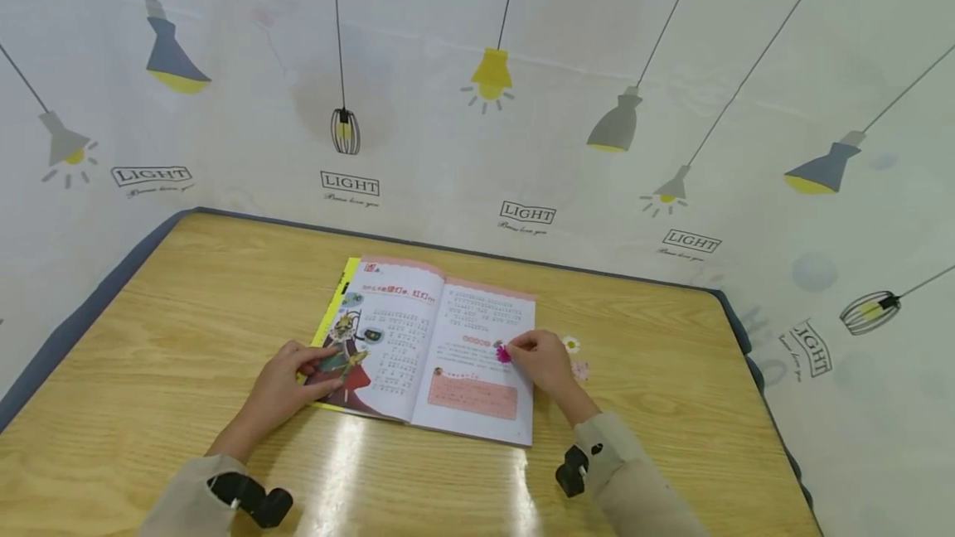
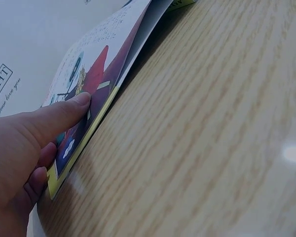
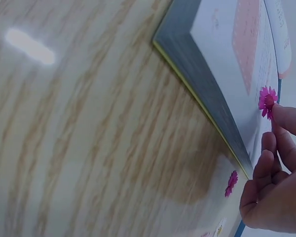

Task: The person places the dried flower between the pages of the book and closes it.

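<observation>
An open book lies on the table, its left page showing a colourful cartoon picture and its right page a pink text box. My left hand rests on the left page near its outer edge; in the left wrist view the thumb lies straight across the picture. Over the right page, my right hand pinches a small magenta flower between thumb and fingertips. Its petals stick out past the fingertips, close over the print.
Beside the book's right edge, a white flower with a yellow centre and a pale pink flower lie on the wooden table. Another magenta flower shows there in the right wrist view. A lamp-patterned curtain surrounds the table's far side.
</observation>
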{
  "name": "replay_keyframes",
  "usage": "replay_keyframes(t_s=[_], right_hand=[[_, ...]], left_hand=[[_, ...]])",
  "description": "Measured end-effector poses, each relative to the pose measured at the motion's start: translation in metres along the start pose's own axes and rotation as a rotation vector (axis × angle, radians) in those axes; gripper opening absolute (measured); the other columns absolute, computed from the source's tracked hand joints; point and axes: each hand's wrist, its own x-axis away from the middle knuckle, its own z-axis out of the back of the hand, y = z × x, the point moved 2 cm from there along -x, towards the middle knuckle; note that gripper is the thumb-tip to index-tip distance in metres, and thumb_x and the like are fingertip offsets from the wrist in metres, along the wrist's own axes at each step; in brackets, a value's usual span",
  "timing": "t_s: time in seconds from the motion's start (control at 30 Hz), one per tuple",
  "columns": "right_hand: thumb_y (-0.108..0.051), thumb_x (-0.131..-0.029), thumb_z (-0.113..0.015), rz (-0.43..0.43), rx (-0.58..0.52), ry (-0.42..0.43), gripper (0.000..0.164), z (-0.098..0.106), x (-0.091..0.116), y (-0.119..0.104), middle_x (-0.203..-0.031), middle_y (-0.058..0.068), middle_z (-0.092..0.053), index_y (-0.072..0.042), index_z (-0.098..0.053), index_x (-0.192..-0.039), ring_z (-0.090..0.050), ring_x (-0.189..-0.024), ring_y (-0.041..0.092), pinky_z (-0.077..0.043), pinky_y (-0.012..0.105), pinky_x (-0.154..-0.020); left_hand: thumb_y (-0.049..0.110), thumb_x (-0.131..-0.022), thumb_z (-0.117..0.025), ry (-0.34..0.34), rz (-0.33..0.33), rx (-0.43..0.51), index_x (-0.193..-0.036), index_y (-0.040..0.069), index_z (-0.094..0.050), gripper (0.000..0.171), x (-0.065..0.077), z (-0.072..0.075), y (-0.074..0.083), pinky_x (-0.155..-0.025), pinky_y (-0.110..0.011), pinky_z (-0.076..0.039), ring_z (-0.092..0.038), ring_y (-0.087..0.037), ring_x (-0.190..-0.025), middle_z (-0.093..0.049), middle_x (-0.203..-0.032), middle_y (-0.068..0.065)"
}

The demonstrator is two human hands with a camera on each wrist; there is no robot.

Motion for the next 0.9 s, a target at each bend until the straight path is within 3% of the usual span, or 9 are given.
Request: replay_keyframes(t_s=[0.9], right_hand=[[-0.010, -0.083, -0.069, -0.030, -0.078, 0.020, 0.008, -0.010, -0.002, 0.008, -0.076, 0.004, -0.059, -0.002, -0.068, -0.085, -0.051, -0.070, 0.015, -0.041, 0.026, -0.062]], left_hand=[[0.021, -0.075, -0.079, -0.008, 0.014, -0.007, -0.115, 0.001, -0.065, 0.047, 0.001, 0.000, 0.002, -0.066, -0.029, -0.038, -0.045, -0.018, -0.079, -0.047, -0.089, -0.006]])
